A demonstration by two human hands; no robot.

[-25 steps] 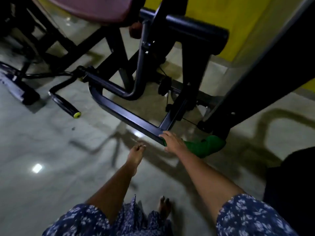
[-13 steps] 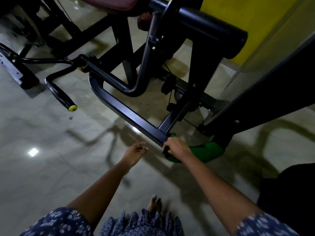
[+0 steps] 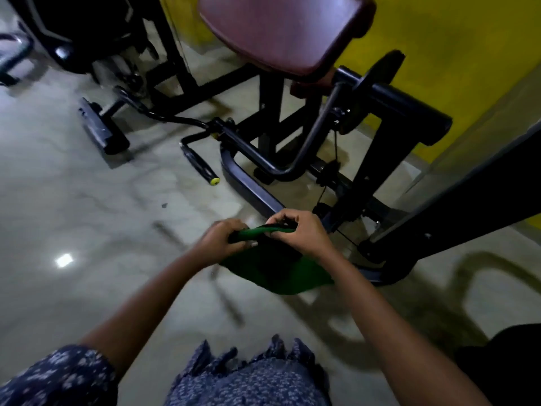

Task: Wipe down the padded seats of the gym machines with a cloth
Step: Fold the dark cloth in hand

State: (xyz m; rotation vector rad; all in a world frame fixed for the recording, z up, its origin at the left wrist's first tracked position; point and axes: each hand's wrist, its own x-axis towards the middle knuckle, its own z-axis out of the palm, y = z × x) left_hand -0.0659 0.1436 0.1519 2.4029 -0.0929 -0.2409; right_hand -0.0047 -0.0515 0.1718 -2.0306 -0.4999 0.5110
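The cloth (image 3: 281, 271) hangs between both hands, left hand (image 3: 219, 240) beside right hand (image 3: 301, 232), before the machine frame (image 3: 251, 186); the padded seat (image 3: 281, 30) stands behind, above the floor (image 3: 87, 230).

Both hands grip the top edge of a green cloth (image 3: 279, 272), the left hand (image 3: 218, 243) and the right hand (image 3: 298, 234) close together with fingers curled over the bunched hem, the rest hanging below them above the pale glossy floor (image 3: 87, 230). Beyond stands a black machine frame (image 3: 254, 190) with a maroon padded seat (image 3: 284, 33) (its surface tilted), a yellow-tipped handle (image 3: 202, 168) just beside the frame, and a yellow wall (image 3: 456, 48) behind.
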